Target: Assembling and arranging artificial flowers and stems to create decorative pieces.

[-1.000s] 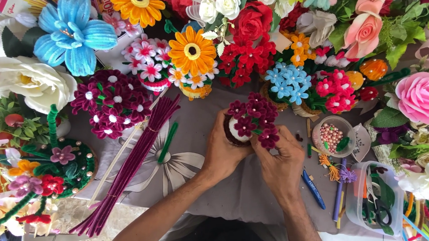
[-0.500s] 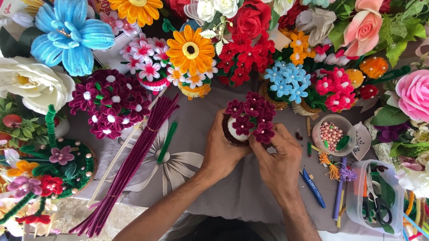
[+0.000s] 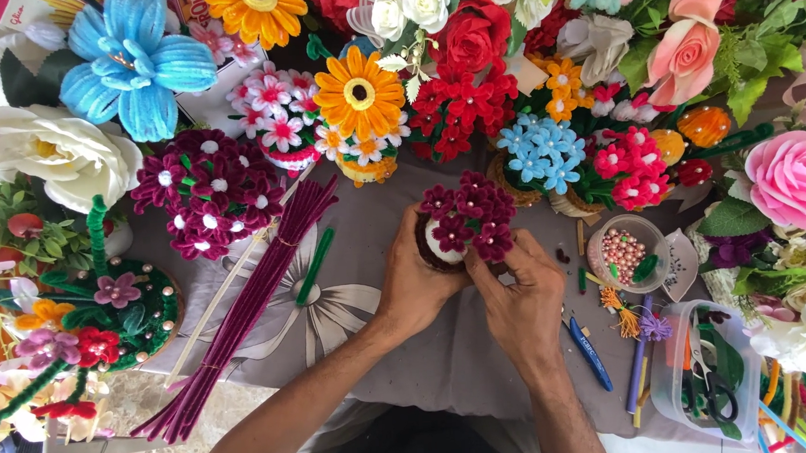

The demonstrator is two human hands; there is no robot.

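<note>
Here, small maroon flower bouquet [image 3: 466, 224], white centre, gripped by left hand [image 3: 417, 277] and right hand [image 3: 522, 294] fingers.

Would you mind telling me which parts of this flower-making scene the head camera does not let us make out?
- Base of the maroon flower pot, head view: hidden behind the left hand and right hand.
- Grip of both hands: fingertips hidden under the blooms.
- Beads in the small bowl: too small to tell apart.
- Clear tub's contents beyond the scissors: cluttered.
- Pink rose: cut by the right edge.
</note>
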